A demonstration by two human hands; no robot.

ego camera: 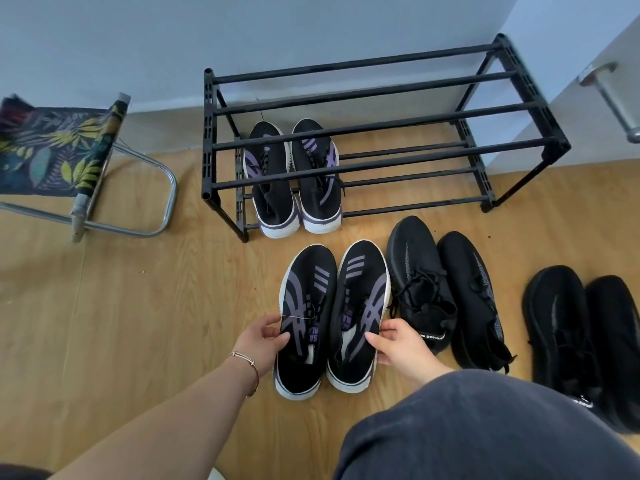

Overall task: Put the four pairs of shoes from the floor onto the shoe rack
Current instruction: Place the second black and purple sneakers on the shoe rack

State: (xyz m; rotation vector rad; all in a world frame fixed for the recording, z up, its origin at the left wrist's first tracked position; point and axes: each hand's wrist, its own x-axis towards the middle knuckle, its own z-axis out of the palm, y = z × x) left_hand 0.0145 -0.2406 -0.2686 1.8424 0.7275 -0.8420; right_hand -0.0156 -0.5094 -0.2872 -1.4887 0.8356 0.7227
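Down on the wooden floor (138,323) in front of me, my two hands are set on one pair of black-and-purple shoes. My left hand (263,344) pinches the outer edge of the left shoe (304,317), thumb on top by the collar, fingers curled under its side. My right hand (398,348) grips the outer edge of the right shoe (360,313) in the same way, thumb laid on the upper. Both hands are closed on their shoes and held apart, one at each side of the pair. I cannot tell whether the soles are touching the floor or just off it. A thin bracelet (247,368) circles my left wrist, and my grey-clad knee (485,427) fills the near right corner.

Farther off stands the black shoe rack (381,126) against the pale wall. A matching black-and-purple pair (294,174) sits on its lower tier at the left end, toes pointing to the wall; the upper bars are bare.

Just right of the shoes I hold, an all-black knit pair (446,292) lies on the floor, and farther right, well apart, lies another black pair (581,334). At the far left is a folding stool (62,154) with a leaf-print seat, and at the far right a metal door handle (613,98).
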